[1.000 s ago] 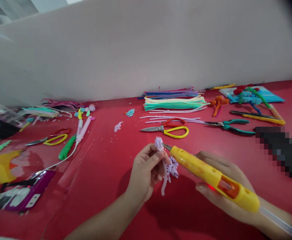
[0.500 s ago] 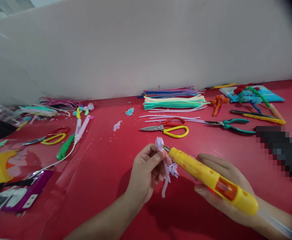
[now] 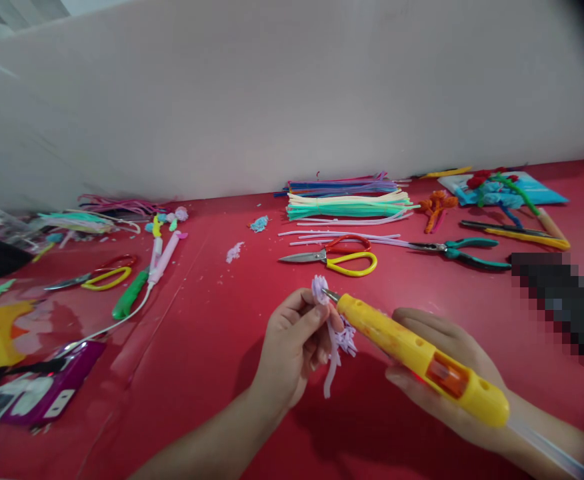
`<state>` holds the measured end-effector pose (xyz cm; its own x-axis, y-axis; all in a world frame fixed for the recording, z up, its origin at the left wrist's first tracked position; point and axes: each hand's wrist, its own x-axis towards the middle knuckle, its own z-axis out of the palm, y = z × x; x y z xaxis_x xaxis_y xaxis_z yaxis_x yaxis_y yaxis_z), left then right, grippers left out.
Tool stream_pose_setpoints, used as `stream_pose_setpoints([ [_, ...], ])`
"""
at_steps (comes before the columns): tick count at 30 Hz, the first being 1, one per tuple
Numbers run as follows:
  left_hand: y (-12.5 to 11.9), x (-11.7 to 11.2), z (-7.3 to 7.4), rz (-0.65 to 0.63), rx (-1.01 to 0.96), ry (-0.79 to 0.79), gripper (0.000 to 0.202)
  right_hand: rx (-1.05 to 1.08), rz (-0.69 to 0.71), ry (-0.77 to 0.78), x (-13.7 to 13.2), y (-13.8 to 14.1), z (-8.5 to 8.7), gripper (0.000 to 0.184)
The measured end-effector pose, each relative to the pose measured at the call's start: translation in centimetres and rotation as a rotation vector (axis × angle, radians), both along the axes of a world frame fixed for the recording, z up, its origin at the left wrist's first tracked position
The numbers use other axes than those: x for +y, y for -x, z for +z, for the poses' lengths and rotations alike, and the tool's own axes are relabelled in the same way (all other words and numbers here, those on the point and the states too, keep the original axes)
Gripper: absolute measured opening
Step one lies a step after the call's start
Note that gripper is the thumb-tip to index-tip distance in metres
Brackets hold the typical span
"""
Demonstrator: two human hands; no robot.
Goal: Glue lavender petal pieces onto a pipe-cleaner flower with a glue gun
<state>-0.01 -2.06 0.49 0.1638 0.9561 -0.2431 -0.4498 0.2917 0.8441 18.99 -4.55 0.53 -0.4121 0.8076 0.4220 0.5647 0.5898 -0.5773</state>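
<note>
the left hand (image 3: 292,340) pinches a pale lilac fuzzy coiled bundle (image 3: 319,287) upright between thumb and fingers, its thin tail hanging down. the right hand (image 3: 457,340) is wrapped around a yellow plastic glue gun (image 3: 397,339), whose long axis slants from lower right to upper left. its metal nozzle (image 3: 331,295) meets the bundle's right side, just beside the left fingertips; whether it presses in, i cannot tell. lilac cut scraps (image 3: 348,339) lie behind the left hand on the red surface (image 3: 197,373). beyond lie scissors with red and yellow handles (image 3: 306,257) and, farther right, teal-handled pliers (image 3: 453,250).
</note>
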Motion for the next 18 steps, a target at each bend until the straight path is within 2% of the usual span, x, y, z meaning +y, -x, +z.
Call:
stream_pose_setpoints([
  [4, -0.09, -0.03, 0.15, 0.002, -0.009, -0.005, 0.016, 0.025, 0.006, -0.036, 0.08, 0.05, -0.15, 0.024],
  [13, 0.09, 0.07, -0.10, 0.001, 0.015, -0.007, 0.016, -0.003, -0.005, 0.006, -0.02, 0.10, 0.00, 0.027],
  [18, 0.02, 0.04, 0.05, 0.008, 0.021, 0.002, 0.017, 0.021, -0.008, -0.036, 0.10, 0.20, -0.21, 0.026],
])
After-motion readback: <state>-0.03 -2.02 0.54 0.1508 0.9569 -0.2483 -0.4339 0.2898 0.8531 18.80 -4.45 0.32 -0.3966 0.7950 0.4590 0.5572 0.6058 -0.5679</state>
